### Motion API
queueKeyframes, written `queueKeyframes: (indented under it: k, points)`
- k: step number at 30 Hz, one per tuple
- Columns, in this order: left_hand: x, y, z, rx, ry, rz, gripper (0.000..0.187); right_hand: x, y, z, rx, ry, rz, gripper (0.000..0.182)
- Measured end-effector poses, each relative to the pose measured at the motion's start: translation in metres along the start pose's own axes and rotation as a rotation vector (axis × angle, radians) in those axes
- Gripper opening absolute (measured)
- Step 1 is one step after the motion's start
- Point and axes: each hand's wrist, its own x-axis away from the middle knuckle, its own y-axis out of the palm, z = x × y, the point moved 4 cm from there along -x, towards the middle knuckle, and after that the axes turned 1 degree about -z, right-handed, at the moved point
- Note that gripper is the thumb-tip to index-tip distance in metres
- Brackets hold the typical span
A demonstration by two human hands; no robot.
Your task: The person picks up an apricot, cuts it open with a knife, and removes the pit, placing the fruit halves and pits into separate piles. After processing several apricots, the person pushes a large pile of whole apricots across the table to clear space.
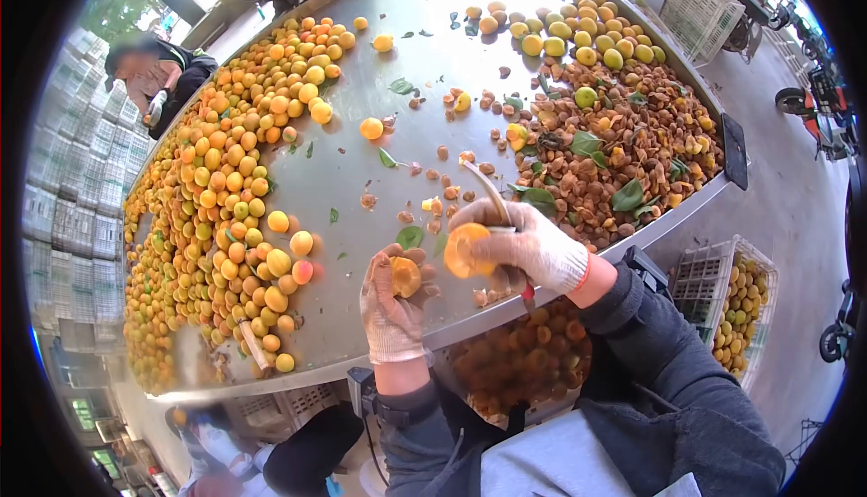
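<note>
My left hand (395,307), in a pale knitted glove, is closed around an apricot half (404,276), cut face up. Just to its right, my gloved right hand (542,248) grips another apricot half (470,250) between thumb and fingers. The same hand holds a slim curved knife (489,192), its pale end pointing up and away; most of its grip is hidden by the fingers. Both hands are over the near edge of the metal table (361,217). Apricot pits (433,205) and a green leaf (409,237) lie just beyond them.
Whole apricots (226,181) are heaped along the table's left side. At right lies a large pile of pits (614,145) beside yellow-green apricots (623,36). A container of apricot halves (533,352) sits below the edge; a crate (704,280) stands right. A co-worker (167,72) is at far left.
</note>
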Motion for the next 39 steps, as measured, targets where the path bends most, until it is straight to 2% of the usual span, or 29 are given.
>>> queueKeyframes:
  k: [2,4,6,7,9,10,13,14,15,16,17,19,20,21,23,24,29,31,33,35,36,37,38,39]
  points:
    - [0.0,-0.002,0.001,0.007,-0.018,-0.01,0.035,-0.006,-0.005,0.002,-0.06,-0.044,0.118,0.03]
    - [0.002,-0.01,-0.002,0.017,-0.034,-0.021,0.034,-0.012,-0.006,0.005,-0.086,-0.049,0.129,0.03]
    - [0.009,-0.01,-0.003,-0.494,0.102,-0.265,0.046,-0.013,-0.011,0.003,-0.11,-0.061,0.149,0.03]
    - [0.012,-0.006,-0.001,-0.494,0.103,-0.274,0.046,-0.013,-0.012,0.003,-0.087,-0.032,0.136,0.032]
    - [0.035,0.022,-0.003,-0.545,-0.007,-0.767,0.06,-0.011,-0.013,0.001,-0.065,-0.006,0.133,0.035]
    - [0.033,0.024,-0.004,-0.422,-0.001,-0.63,0.066,-0.009,-0.009,0.0,-0.052,-0.007,0.099,0.035]
    - [0.019,0.049,0.001,-0.237,0.02,-0.63,0.064,-0.008,0.014,0.006,-0.045,0.056,-0.02,0.028]
    - [0.018,0.047,-0.007,-0.243,0.025,-0.623,0.064,-0.019,0.018,0.021,0.079,-0.174,0.019,0.026]
    - [0.013,0.036,-0.02,-0.194,0.042,-0.467,0.062,-0.028,0.021,0.034,0.202,-0.404,0.062,0.025]
    - [0.01,0.028,-0.025,-0.14,0.055,-0.311,0.061,-0.025,0.025,0.023,0.496,-0.477,0.074,0.024]
    - [0.01,0.026,-0.026,-0.137,0.055,-0.305,0.061,-0.025,0.024,0.018,0.496,-0.473,0.069,0.024]
    - [0.008,0.023,-0.021,0.016,-0.012,-0.187,0.062,-0.023,0.019,0.008,0.339,-0.372,0.107,0.023]
    - [0.008,0.018,-0.019,0.017,-0.009,-0.184,0.062,-0.018,0.013,0.002,0.057,-0.207,0.187,0.021]
    - [0.01,0.014,-0.02,0.048,-0.068,-0.186,0.061,-0.014,0.006,-0.009,-0.041,-0.187,0.338,0.021]
    - [0.011,0.014,-0.026,0.08,-0.13,-0.19,0.061,-0.012,-0.001,-0.021,-0.424,-0.325,0.373,0.022]
    - [0.012,0.019,-0.034,0.074,-0.165,-0.176,0.061,-0.013,0.0,-0.022,-0.497,-0.471,0.404,0.022]
    - [0.022,0.039,-0.047,-0.041,-0.266,-0.151,0.061,-0.005,0.008,-0.025,-0.562,-0.618,0.482,0.02]
    - [0.023,0.04,-0.048,-0.091,-0.233,-0.158,0.061,0.0,0.011,-0.026,-0.337,-0.693,0.513,0.02]
    - [0.024,0.041,-0.047,-0.129,-0.185,-0.156,0.056,-0.001,0.008,-0.021,-0.272,-0.723,0.465,0.018]
    - [0.027,0.047,-0.042,-0.165,-0.135,-0.154,0.052,0.0,0.015,-0.025,-0.055,-0.85,0.377,0.017]
    - [0.029,0.049,-0.038,-0.246,-0.105,-0.117,0.046,0.003,0.017,-0.026,-0.043,-0.757,0.383,0.017]
    - [0.029,0.05,-0.036,-0.329,-0.074,-0.08,0.041,0.002,0.016,-0.024,-0.044,-0.756,0.383,0.017]
    - [0.026,0.05,-0.044,-0.331,-0.075,-0.08,0.041,0.003,0.018,-0.027,0.08,-0.855,0.335,0.018]
    - [0.022,0.051,-0.048,-0.294,0.118,-0.014,0.038,0.005,0.021,-0.029,0.205,-0.952,0.287,0.019]
